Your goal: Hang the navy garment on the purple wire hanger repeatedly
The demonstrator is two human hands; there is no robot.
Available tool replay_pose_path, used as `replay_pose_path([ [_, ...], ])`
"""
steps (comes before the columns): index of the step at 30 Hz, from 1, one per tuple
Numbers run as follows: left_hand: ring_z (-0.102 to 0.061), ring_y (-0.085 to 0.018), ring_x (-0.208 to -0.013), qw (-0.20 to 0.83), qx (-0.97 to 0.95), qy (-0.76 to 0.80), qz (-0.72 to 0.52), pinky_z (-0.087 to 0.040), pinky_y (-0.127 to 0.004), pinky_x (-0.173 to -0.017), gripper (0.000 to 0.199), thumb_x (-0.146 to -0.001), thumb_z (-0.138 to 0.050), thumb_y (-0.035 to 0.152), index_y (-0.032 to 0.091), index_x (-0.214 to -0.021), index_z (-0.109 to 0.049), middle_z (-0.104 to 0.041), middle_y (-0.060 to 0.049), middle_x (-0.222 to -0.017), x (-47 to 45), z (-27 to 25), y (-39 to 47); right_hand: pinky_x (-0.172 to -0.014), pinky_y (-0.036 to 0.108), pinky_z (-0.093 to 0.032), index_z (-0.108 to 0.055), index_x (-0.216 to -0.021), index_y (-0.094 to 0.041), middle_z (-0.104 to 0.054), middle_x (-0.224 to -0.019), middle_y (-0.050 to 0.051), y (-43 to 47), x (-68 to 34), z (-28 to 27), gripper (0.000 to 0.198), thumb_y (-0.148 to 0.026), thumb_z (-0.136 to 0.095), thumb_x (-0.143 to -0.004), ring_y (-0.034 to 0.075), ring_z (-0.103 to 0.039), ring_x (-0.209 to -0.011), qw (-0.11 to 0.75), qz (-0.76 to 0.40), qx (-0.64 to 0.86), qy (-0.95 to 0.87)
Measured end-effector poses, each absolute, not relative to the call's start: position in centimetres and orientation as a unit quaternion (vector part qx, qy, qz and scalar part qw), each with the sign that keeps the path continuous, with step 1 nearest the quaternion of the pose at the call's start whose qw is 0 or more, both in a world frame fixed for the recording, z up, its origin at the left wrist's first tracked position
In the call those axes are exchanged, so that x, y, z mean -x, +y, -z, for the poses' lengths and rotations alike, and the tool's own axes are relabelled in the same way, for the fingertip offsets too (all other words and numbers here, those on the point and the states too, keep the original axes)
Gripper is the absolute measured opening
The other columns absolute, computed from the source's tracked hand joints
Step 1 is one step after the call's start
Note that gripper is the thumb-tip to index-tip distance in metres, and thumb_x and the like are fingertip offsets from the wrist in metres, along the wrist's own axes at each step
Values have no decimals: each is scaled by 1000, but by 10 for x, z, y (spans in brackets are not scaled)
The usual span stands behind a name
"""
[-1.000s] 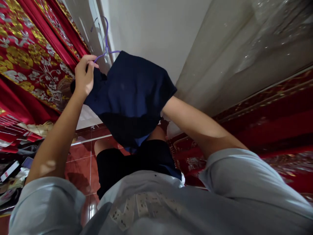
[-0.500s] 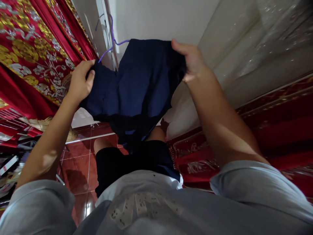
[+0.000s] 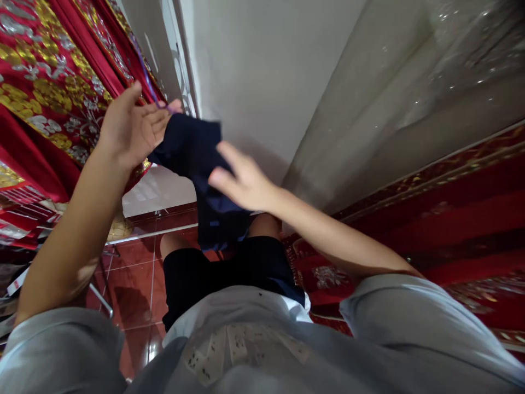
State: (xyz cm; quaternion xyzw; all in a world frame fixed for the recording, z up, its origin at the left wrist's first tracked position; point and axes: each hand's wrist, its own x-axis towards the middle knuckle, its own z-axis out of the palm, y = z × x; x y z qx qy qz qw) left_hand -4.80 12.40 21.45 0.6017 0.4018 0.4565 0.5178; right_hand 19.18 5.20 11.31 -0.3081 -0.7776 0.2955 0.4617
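Note:
A dark navy garment (image 3: 191,145), folded narrower, hangs in front of me from a purple hanger (image 3: 145,71). My left hand (image 3: 133,128) is at its upper left, palm turned up and thumb apart. The left fingers stretch out to where the hanger meets the cloth and touch there; they are not closed round it. At the garment's right side is my right hand (image 3: 246,183), its thumb and a finger spread apart against the dark cloth. This hand is slightly blurred. The lower end of the garment hangs down near my knees.
Red cloth with gold and silver sequin flowers (image 3: 53,93) hangs at the left. A pale wall (image 3: 266,65) stands ahead. Clear plastic covering (image 3: 410,93) and red fabric (image 3: 463,219) fill the right side. Red tiles (image 3: 131,295) cover the floor.
The garment, earlier spread wide between both hands, is now narrower and lower. My right hand has moved left across it. My left palm has turned up, and the hanger has tilted left.

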Motion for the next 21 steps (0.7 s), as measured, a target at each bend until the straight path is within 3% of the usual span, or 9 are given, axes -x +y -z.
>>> replay_pose_path([
  [2, -68, -13, -79, 552, -542, 432, -464, -58, -24, -75, 28, -106, -45, 29, 8, -99, -62, -66, -9, -90, 46, -207, 116, -108, 43, -51, -58, -126, -19, -63, -127, 12, 55, -176, -97, 57, -68, -55, -97, 29, -61, -122, 357, -301, 170, -868],
  [3, -61, -9, -65, 556, -528, 444, -463, -53, -19, -63, 18, -99, -54, 23, 9, -97, -65, -62, -6, -80, 46, -200, 110, -107, 43, -51, -57, -130, -18, -63, -129, 14, 62, -173, -91, 57, -66, -53, -99, 28, -61, -120, 348, -287, 116, -885],
  [5, -43, -5, -48, 536, -533, 465, -461, -37, -14, -45, 11, -87, -63, 14, 10, -94, -70, -50, 1, -64, 52, -187, 97, -113, 45, -47, -57, -132, -18, -60, -133, 15, 85, -175, -83, 56, -65, -48, -102, 27, -59, -124, 391, -243, 112, -881],
  [8, -27, -4, -40, 458, -604, 483, -439, -20, -16, -37, 11, -79, -63, 15, 13, -81, -74, -36, 5, -50, 71, -177, 78, -120, 56, -37, -60, -131, -21, -55, -140, 16, 125, -196, -77, 60, -70, -56, -96, 32, -48, -138, 500, -160, 281, -804],
  [10, -25, -4, -38, 407, -658, 478, -415, -17, -15, -37, 12, -79, -63, 19, 14, -75, -73, -33, 6, -47, 84, -179, 71, -118, 59, -38, -63, -127, -21, -57, -139, 16, 146, -213, -73, 65, -74, -63, -89, 34, -48, -138, 503, -179, 355, -767],
  [13, -30, -1, -40, 356, -711, 453, -404, -19, -12, -41, 13, -78, -67, 22, 11, -72, -71, -43, 4, -50, 100, -184, 74, -101, 48, -54, -72, -104, -19, -70, -112, 12, 157, -231, -64, 62, -78, -65, -86, 29, -64, -114, 418, -348, 352, -762],
  [16, -38, 2, -47, 258, -739, 449, -432, -37, -14, -54, 23, -82, -71, 29, 7, -74, -68, -55, 4, -58, 110, -180, 92, -74, 33, -58, -71, -85, -18, -70, -84, 7, 152, -237, -61, 62, -80, -69, -81, 21, -69, -84, 379, -496, 331, -708],
  [18, -49, 1, -56, 170, -754, 457, -439, -52, -28, -71, 30, -88, -72, 35, 5, -86, -70, -61, 4, -65, 117, -174, 109, -69, 31, -58, -68, -82, -19, -69, -78, 4, 154, -234, -68, 61, -79, -75, -75, 19, -68, -77, 441, -528, 320, -652],
  [21, -63, -8, -77, 0, -761, 442, -475, -56, -41, -90, 39, -95, -70, 43, 5, -105, -73, -71, -2, -86, 123, -170, 128, -77, 33, -60, -63, -80, -22, -69, -80, 3, 176, -226, -93, 60, -80, -77, -72, 20, -70, -84, 595, -488, 289, -569],
])
